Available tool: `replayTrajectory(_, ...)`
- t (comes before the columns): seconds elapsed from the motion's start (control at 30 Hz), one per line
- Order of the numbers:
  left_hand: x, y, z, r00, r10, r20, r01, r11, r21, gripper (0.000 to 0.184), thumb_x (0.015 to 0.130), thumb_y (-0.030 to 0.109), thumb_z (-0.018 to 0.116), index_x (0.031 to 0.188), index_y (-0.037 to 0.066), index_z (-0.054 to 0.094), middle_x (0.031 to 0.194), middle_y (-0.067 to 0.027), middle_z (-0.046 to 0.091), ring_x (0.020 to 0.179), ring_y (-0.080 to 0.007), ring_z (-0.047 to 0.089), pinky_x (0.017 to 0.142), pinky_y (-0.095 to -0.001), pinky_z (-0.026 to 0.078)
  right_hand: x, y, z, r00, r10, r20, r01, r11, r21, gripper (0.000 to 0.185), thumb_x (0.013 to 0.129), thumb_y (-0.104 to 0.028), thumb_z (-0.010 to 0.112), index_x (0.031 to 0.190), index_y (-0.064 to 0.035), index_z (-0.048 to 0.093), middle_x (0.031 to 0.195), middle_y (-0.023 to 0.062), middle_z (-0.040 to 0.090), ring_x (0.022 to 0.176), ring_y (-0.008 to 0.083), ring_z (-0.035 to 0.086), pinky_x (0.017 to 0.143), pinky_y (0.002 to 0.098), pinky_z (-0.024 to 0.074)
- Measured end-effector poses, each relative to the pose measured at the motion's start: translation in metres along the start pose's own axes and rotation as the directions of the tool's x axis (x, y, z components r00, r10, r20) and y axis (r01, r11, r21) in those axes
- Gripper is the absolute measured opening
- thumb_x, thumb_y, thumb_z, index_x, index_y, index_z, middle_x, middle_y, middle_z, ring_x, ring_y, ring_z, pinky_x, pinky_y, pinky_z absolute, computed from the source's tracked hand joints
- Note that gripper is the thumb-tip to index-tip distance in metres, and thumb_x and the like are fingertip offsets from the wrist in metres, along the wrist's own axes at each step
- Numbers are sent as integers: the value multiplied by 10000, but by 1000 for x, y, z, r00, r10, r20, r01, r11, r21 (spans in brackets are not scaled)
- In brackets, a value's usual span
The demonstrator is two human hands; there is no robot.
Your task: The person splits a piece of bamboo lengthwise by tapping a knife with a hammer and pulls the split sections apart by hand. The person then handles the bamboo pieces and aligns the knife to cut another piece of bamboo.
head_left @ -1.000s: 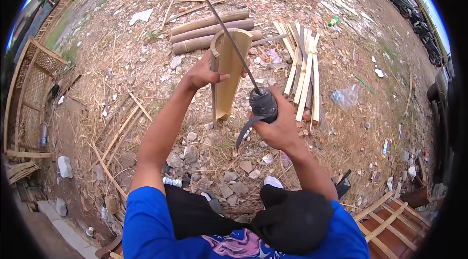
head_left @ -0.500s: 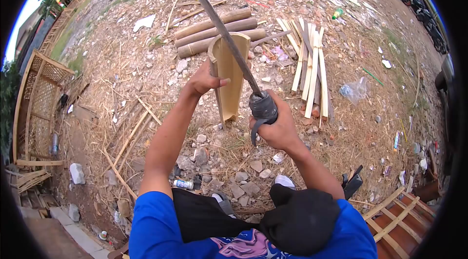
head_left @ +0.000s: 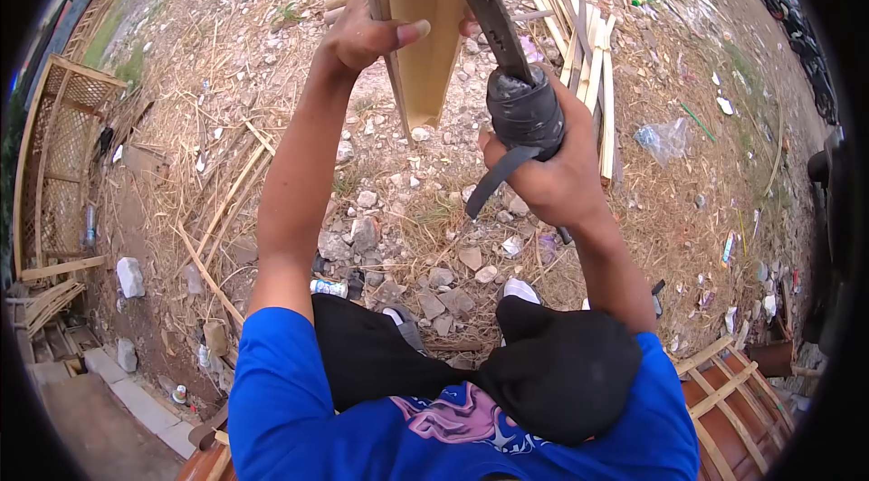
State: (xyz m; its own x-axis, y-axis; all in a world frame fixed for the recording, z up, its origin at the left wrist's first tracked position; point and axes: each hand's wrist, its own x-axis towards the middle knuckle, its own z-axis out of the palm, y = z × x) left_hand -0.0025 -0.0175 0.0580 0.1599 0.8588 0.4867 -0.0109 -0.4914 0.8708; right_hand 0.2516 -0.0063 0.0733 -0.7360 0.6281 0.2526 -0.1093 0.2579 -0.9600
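The left hand (head_left: 359, 34) is the one that could get hurt. The long blade (head_left: 496, 19) leans up across the bamboo piece (head_left: 421, 74), near those fingertips, so a slip could nick them. The loose strip (head_left: 498, 182) hanging below the right fingers might snag, and if the wrap came undone, the right hand (head_left: 563, 160) could lose its grip. The bamboo piece could also twist, since only one hand holds it.

The left fingers are spread wide around the bamboo piece, with the thumb over its near edge and fingertips peeking out at the far edge. The right fingers are curled tight around the handle (head_left: 529, 114).

The bamboo piece is in the left fingers, in front of the body. It is like a long gutter, hollow, pale and smooth inside. The blade, just above the right fingers, is dark, flat metal with small pits. The handle is fat and round, wrapped in shiny black tape. Beyond the right fingers lie thin, straight, pale strips (head_left: 608, 119). Below both hands are rough, lumpy stones (head_left: 365, 233) and dry grass.
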Motion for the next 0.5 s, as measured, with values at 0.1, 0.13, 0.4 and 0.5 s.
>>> replayTrajectory(0.1, -3, -4, -15, 999, 34, -9, -34, 997, 74, 955, 675, 445, 719, 1407, -77, 395, 1073, -172, 606, 989, -255, 643, 863, -375, 557, 6, 7, -2, 1000, -8, -17, 7, 999, -41, 251, 707, -55, 704, 926, -26, 584, 765, 25, 632, 697, 91, 573, 659, 274, 464)
replayTrajectory(0.13, -4, -8, -15, 999, 17, -39, -14, 998, 61, 959, 678, 450, 720, 1409, -78, 392, 1081, -175, 607, 1001, -255, 643, 864, -375, 557, 7, 8, -2, 1000, -2, -14, 1, 999, -48, 248, 710, -58, 702, 926, -26, 585, 766, 24, 632, 695, 91, 573, 658, 274, 464)
replayTrajectory(0.4, -9, -38, -22, 1000, 20, -10, -18, 992, 126, 912, 705, 460, 727, 1379, -71, 417, 1058, -151, 600, 985, -248, 619, 878, -401, 521, 9, 37, 7, 994, 105, -8, -105, 994, -7, 253, 729, -100, 702, 945, -23, 594, 774, 25, 626, 694, 80, 547, 653, 272, 459)
replayTrajectory(0.5, -7, -45, -25, 999, 20, -45, -15, 993, 116, 866, 695, 435, 724, 1346, -65, 447, 1016, -147, 594, 978, -251, 605, 880, -407, 505, 15, 44, 5, 995, 94, -33, -95, 995, -18, 245, 727, -89, 696, 941, -21, 596, 773, 22, 628, 677, 75, 540, 637, 270, 458)
